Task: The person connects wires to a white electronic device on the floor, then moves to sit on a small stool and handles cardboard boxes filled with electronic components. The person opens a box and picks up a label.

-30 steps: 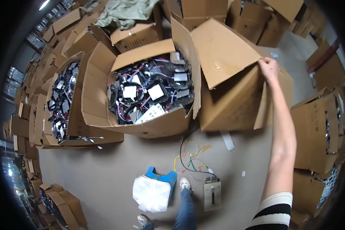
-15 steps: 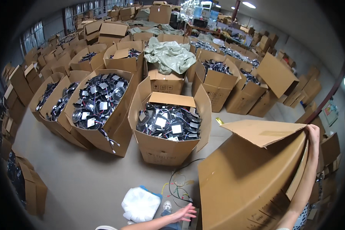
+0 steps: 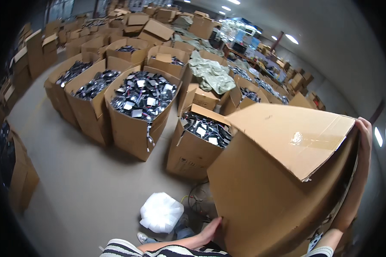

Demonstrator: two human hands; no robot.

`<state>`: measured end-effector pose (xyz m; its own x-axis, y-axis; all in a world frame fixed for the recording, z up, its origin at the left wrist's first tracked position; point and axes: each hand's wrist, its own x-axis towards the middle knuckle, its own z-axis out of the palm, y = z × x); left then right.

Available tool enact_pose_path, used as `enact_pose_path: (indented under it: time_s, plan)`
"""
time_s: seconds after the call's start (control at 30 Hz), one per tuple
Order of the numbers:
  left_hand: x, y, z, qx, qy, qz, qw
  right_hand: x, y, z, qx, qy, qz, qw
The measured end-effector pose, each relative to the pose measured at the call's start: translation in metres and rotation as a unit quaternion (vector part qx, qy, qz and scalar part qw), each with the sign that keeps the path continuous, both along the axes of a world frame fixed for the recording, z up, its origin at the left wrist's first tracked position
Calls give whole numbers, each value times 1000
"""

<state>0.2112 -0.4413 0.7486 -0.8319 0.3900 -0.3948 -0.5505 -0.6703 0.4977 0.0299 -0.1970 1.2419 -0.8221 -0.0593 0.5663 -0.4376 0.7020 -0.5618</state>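
Observation:
A large brown cardboard box point(image 3: 261, 192) fills the lower right, tilted, with its top flap point(image 3: 304, 137) sticking out to the left. My right hand point(image 3: 364, 130) is closed over the far upper corner of the box, its forearm running along the side. Low on the box's left edge, my left hand point(image 3: 213, 228) grips the cardboard, and part of its fingers is hidden behind that edge. Just left of that hand, a bundled white plastic item point(image 3: 162, 212) lies on the floor.
An open carton point(image 3: 188, 158) of black parts with wires and white labels stands just beyond the held box. More filled cartons point(image 3: 128, 132) line up to its left, one under a pale green sheet point(image 3: 212, 70). Cables point(image 3: 197, 199) lie on the floor.
My left hand has moved from open beside the box to gripping its lower left edge. The held box has shifted and its flap now covers more of the view. My view has turned and tilted.

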Motion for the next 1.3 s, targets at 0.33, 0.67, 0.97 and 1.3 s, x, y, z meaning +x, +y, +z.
enact_pose_path:
  time_s: [0.33, 0.67, 0.97, 1.3]
  plan:
    - [-20, -171, 37, -94, 150, 448, 876, 56, -204, 14, 11, 154, 206, 966]
    - [100, -335, 9, -144, 148, 584, 785, 133, -389, -35, 48, 231, 423, 875]
    - [274, -480, -71, -276, 99, 558, 776, 200, -524, -118, 77, 91, 600, 791]
    - [539, -480, -324, -820, -327, -16, 469, 261, -569, -453, 217, -71, 614, 755]
